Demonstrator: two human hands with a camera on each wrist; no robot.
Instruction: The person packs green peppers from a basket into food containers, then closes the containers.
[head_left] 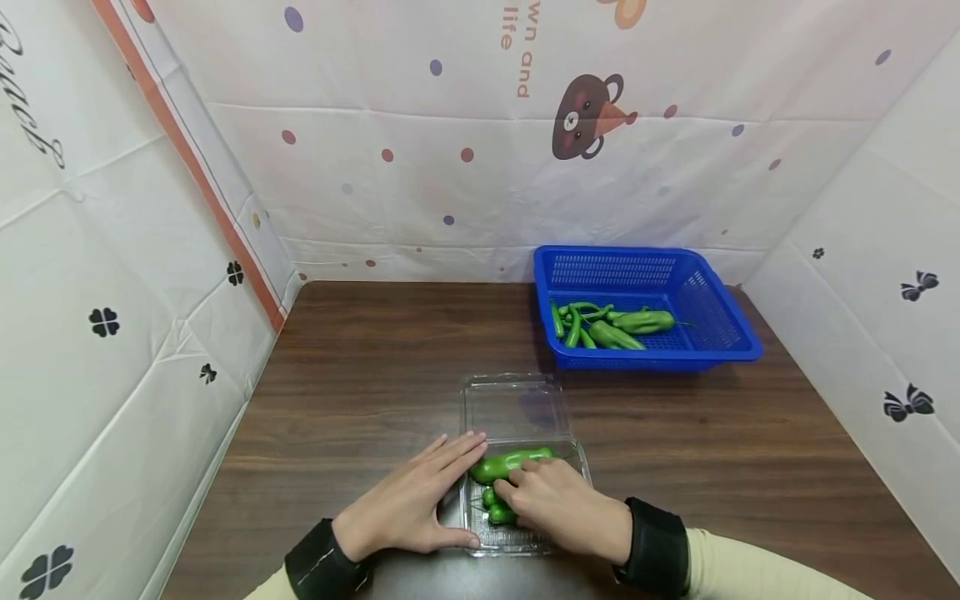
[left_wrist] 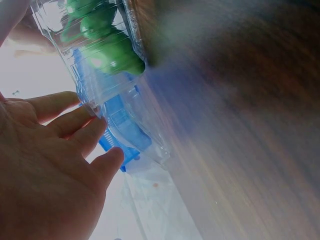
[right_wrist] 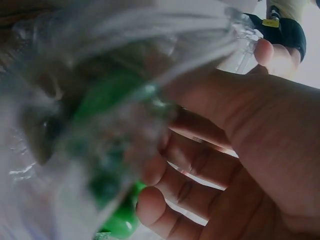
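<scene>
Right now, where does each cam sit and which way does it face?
Head: above the table, looking forward and down at the clear box, blue basket; both hands, sleeves show.
Left wrist: low beside the left hand, facing the box's side; palm, straight fingers show.
Right wrist: under the right hand, pressed close to the box; curled fingers show.
All share box and green peppers.

Both hands low and close together

I see my left hand (head_left: 408, 508) lying flat, fingers straight and pointing forward-right, thumb stretched along its near side. My right hand (head_left: 558, 504) sits just beside it, knuckles up, fingers bent downward. Dark cuffs wrap both wrists.
</scene>
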